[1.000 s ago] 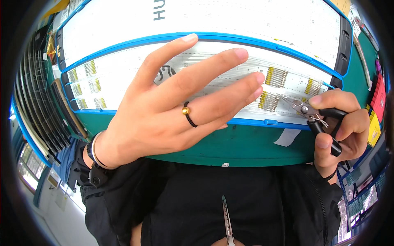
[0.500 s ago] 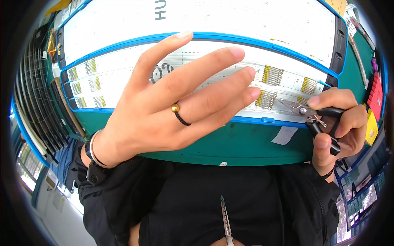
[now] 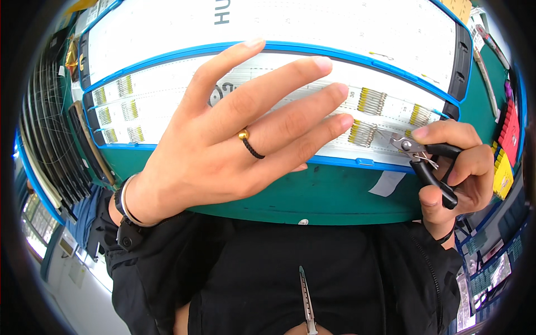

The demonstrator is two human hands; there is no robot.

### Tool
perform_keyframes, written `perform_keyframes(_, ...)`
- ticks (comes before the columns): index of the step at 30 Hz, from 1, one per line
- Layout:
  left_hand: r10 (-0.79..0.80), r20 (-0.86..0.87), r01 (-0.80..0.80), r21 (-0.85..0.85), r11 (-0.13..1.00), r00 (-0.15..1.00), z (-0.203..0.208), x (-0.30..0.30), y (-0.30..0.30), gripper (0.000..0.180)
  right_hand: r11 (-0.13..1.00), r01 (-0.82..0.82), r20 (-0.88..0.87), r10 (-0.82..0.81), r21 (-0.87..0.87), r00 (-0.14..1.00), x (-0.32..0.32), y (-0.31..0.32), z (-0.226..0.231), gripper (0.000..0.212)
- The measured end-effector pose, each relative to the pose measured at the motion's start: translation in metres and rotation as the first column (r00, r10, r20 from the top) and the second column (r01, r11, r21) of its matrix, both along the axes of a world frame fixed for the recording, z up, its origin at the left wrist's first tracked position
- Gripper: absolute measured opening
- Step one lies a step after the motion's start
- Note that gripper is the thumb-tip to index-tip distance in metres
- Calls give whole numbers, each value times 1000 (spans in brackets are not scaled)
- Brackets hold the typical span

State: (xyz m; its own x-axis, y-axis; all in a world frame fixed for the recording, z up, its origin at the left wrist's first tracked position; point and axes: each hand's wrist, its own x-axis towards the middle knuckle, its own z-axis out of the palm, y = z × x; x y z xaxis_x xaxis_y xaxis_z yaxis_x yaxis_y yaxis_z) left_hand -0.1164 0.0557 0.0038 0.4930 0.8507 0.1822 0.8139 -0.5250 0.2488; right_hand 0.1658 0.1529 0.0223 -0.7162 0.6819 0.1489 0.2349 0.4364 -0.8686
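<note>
My left hand [image 3: 240,134], fingers spread, lies across the white tray [image 3: 321,151] of an open blue-edged rig box. It covers the middle of the tray. Its fingertips end beside two clusters of fishing hooks with yellow tops, an upper one [image 3: 372,101] and a lower one [image 3: 363,134]. At the right end, my right hand [image 3: 469,151] is closed round the black handles of small nippers [image 3: 409,146]. Their pointed tips reach left to the lower cluster; whether they touch a hook is too small to tell. Another hook cluster [image 3: 420,115] sits just above them.
The raised white lid [image 3: 346,30] stands behind, with single hooks on it. More hook clusters [image 3: 129,109] line the tray's left end. A paper slip [image 3: 387,183] lies on the green mat [image 3: 335,195]. Red [image 3: 510,131] and yellow [image 3: 503,173] pieces stand at right.
The nippers in my right hand have shifted slightly left and away from me, closer to the lower hook cluster. My left hand has barely moved and stays spread.
</note>
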Motion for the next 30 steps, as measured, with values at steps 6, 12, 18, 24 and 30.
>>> perform_keyframes(6,-9,-12,9,-16,1000,1000,3,0,2,50,998,-55,8,55,35,998,0,4,-1,53)
perform_keyframes(12,-26,-48,28,47,998,998,3,1,4,42,981,123,-79,-136,-152,988,-2,-5,4,44)
perform_keyframes(18,-38,-52,42,75,996,998,0,0,5,39,995,63,-14,-65,-82,998,-1,-1,5,42)
perform_keyframes(24,-36,-53,39,49,998,998,3,0,4,39,999,-9,-18,9,-35,1000,-4,2,5,44)
perform_keyframes(30,-49,-49,52,64,997,998,1,0,6,39,996,-79,-45,80,32,996,0,7,-1,49)
